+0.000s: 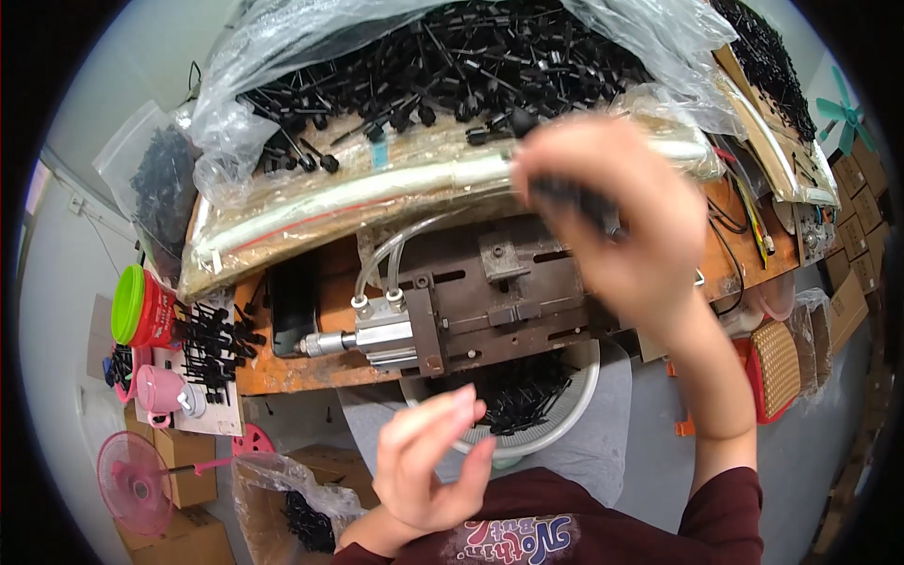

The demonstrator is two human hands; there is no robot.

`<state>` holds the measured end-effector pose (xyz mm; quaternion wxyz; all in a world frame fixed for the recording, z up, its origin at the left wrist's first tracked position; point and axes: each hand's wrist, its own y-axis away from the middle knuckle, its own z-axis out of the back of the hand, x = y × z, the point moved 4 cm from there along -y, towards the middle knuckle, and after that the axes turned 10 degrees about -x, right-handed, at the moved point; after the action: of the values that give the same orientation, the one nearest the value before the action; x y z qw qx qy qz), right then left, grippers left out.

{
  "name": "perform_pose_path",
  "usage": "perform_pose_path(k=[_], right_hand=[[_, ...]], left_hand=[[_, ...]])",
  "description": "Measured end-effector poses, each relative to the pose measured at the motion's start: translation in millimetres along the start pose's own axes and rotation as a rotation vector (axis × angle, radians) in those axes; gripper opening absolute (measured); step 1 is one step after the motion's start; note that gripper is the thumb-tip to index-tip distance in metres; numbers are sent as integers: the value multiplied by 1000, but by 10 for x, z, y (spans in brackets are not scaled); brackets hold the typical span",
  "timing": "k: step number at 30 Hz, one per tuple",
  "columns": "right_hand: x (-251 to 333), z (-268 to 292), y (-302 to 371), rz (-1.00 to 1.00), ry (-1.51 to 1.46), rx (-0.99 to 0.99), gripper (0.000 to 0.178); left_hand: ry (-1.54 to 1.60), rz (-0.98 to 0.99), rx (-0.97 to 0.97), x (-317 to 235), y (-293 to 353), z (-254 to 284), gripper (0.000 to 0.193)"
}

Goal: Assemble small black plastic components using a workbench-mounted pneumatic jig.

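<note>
My right hand (621,207), smeared by motion, is raised over the right side of the dark metal fixture (471,325). Its fingers curl round a black plastic piece (570,200), whose exact shape is blurred. Below the bench edge, my left hand (428,461) hangs with fingers and thumb apart and nothing visible in it. It is close to a white basket (586,395) that holds black thin-stemmed pieces (518,405). Behind the fixture lies a large heap of black stemmed parts (452,66) on clear plastic sheeting.
A silver air cylinder (384,339) with clear hoses (377,259) is fixed at the fixture's left end. Further left are a green-rimmed red bucket (151,315), a pink cup (158,388) and a pink fan (137,482). A red box (774,372) stands at the right.
</note>
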<state>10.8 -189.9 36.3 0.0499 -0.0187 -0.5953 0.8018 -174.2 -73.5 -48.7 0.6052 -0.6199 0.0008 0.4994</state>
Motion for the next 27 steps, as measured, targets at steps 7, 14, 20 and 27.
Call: perform_pose_path(k=[7,14,20,27], right_hand=[[740,145,961,77,80,203,21],[778,206,1177,-93,95,216,22],[743,360,1326,-402,119,92,34],[840,455,1308,-529,157,-21,29]], left_hand=[[41,137,118,51,-132,-235,37],[91,245,239,143,-4,-318,31],[-288,55,257,304,132,-502,24],[-427,-111,296,330,63,-680,24]])
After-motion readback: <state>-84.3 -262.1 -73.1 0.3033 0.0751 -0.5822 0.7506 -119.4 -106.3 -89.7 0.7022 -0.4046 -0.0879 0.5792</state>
